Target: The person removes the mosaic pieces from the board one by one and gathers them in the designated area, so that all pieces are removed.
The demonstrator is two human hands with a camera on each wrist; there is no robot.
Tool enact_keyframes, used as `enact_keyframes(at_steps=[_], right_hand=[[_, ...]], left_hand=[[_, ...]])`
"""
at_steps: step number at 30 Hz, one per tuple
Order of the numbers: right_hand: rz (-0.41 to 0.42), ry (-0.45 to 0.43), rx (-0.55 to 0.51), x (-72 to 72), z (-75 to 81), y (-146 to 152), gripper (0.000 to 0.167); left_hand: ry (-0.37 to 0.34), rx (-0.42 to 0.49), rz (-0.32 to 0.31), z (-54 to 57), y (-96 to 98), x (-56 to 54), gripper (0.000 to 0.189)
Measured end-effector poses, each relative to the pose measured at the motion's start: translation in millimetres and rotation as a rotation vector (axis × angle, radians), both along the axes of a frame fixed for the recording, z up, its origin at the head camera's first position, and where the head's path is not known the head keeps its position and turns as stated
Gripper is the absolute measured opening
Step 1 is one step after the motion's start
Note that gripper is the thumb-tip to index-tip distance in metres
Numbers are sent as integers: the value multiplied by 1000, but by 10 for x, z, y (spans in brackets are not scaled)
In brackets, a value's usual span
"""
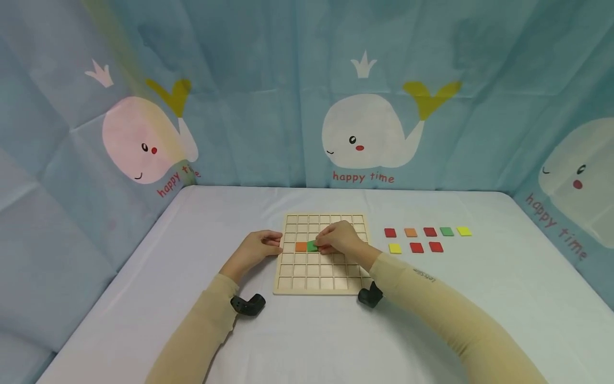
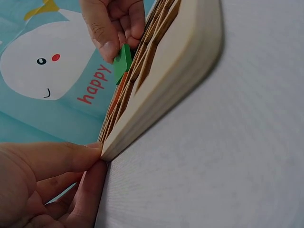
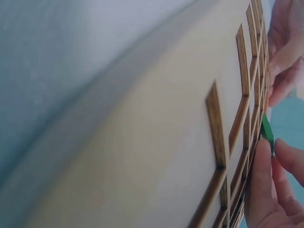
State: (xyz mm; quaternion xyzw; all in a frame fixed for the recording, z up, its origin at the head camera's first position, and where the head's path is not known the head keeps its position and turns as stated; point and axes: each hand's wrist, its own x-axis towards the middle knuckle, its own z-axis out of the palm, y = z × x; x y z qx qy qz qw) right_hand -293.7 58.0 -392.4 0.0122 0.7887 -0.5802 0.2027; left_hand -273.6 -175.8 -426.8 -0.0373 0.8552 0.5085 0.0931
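A wooden grid board [image 1: 321, 293] lies flat on the table. My right hand [image 1: 341, 238] reaches over it and pinches a green square tile [image 1: 312, 246] between thumb and finger. In the left wrist view the green tile [image 2: 123, 64] stands tilted, its lower edge at the grid. Just left of it, an orange tile [image 1: 300, 246] sits in a grid cell. At the board's left edge, my left hand [image 1: 254, 250] grips the rim with thumb and fingertip; the left wrist view shows this hand [image 2: 52, 180] close up.
Right of the board lie loose tiles in two rows: several red ones [image 1: 416, 247], an orange one [image 1: 410, 232], a green one [image 1: 446, 231] and yellow ones [image 1: 463, 231]. A white cloth covers the table [image 1: 307, 341]. Behind hangs a blue whale-print curtain [image 1: 268, 133].
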Motion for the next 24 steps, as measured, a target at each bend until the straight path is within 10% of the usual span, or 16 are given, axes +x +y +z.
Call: enact_keyframes(at_steps=[24], right_hand=[[-24, -37, -14, -1, 84, 186, 19]], left_hand=[[10, 19, -16, 25, -4, 19, 46]])
